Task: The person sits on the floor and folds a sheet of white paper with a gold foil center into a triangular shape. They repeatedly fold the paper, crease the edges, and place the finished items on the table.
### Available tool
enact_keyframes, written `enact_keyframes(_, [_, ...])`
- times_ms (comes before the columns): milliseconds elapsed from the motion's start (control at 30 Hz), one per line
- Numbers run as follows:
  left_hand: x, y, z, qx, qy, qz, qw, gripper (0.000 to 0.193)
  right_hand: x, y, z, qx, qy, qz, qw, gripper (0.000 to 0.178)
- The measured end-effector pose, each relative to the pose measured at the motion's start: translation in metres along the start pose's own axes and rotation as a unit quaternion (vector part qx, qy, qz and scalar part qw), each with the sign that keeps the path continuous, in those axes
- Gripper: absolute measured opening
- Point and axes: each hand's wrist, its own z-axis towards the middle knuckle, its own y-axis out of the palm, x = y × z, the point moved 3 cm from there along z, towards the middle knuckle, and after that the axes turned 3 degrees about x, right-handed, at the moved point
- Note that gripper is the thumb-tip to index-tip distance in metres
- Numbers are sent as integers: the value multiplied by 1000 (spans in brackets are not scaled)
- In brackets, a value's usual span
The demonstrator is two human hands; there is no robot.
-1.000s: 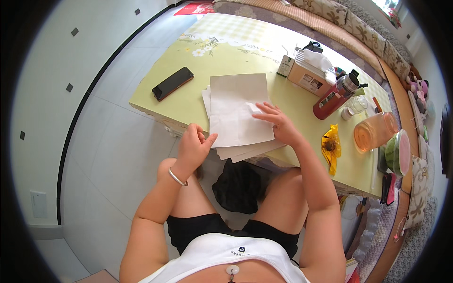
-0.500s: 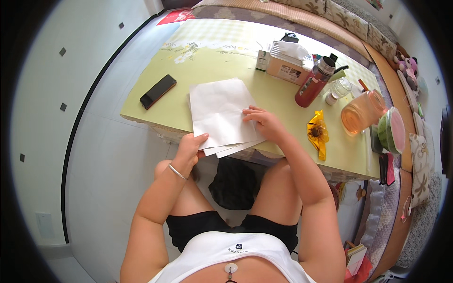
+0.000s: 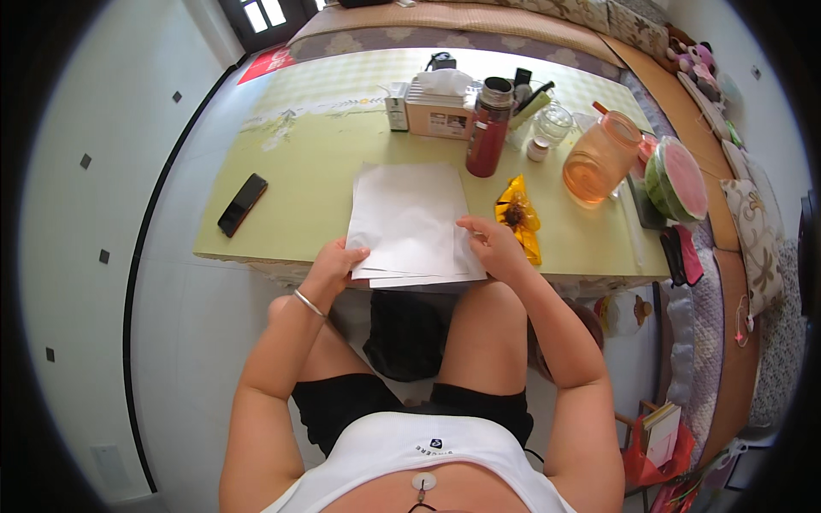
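Note:
A small stack of white paper sheets (image 3: 406, 214) lies at the table's near edge, its lower corners slightly out of line. My left hand (image 3: 336, 263) grips the stack at its lower left, thumb on top and fingers out of sight underneath. At the lower right edge my right hand (image 3: 494, 248) is closed on the sheets with curled fingers; its fingertips are partly hidden. Just beyond that hand sits a crumpled yellow wrapper (image 3: 527, 224) with something dark on it. To the left of the paper lies a dark phone (image 3: 243, 205).
The table (image 3: 308, 192) has a pale green cover. Toward the back stand a tissue box (image 3: 436, 115), a red thermos (image 3: 487, 141) without a lid and a glass jar (image 3: 554, 124). Further right are an orange-tinted jug (image 3: 599, 162) and a cut watermelon (image 3: 663, 184).
My right hand has gone from the top of the paper to its right edge. The sheets, fanned before, lie more nearly in line. The whole view has shifted.

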Motion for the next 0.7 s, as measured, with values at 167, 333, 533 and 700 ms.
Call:
enact_keyframes(167, [13, 4, 14, 3, -20, 134, 991, 25, 9, -57, -19, 165, -121, -142, 968, 34])
enact_keyframes(333, [50, 16, 5, 126, 139, 675, 714, 66, 32, -77, -32, 293, -68, -279, 912, 42])
enact_keyframes(533, [49, 27, 8, 129, 293, 627, 710, 80, 7, -32, -15, 158, -165, -207, 951, 46])
enact_keyframes(700, [44, 30, 1, 57, 345, 585, 732, 80, 1, 22, 2, -88, -184, -142, 969, 51])
